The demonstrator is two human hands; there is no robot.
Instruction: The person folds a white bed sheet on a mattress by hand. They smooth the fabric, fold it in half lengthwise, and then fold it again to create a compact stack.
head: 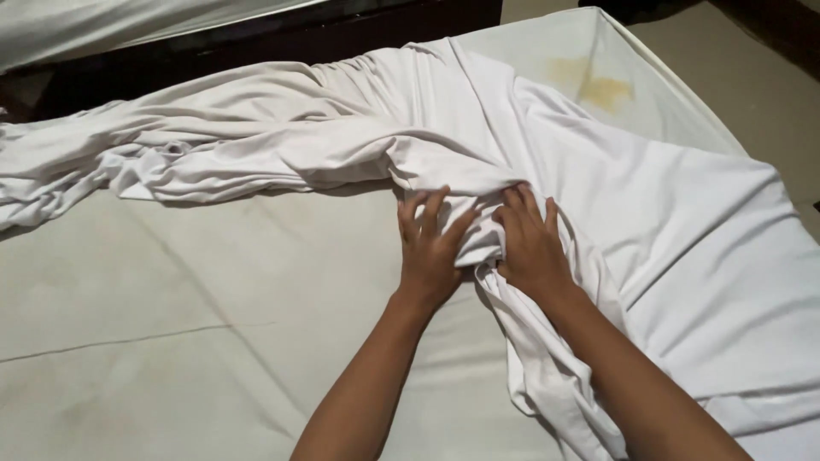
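Bed, seen from above, listed left to right.

Item 1: mattress (171, 324), beige and bare across the left and lower part of the view, with a faint seam running over it.

Item 2: white sheet (666, 239), 1 piece. A long bunched, wrinkled length of it lies across the upper left of the mattress; toward the right it spreads flatter over the right side of the bed. A gathered fold runs from the middle down to the lower edge of the view, between the 2 forearms.

Item 3: left hand (430, 248), palm down, fingers spread and extended, resting on the gathered fold at the middle of the bed. Not closed around the cloth.

Item 4: right hand (531, 243), just beside the left, palm down on the same fold, fingers extended and pressing flat. No grip seen.

Item 5: yellowish stain (594, 85) on the mattress corner at upper right, where the sheet leaves it uncovered.

Item 6: dark bed frame (256, 47) along the top edge.
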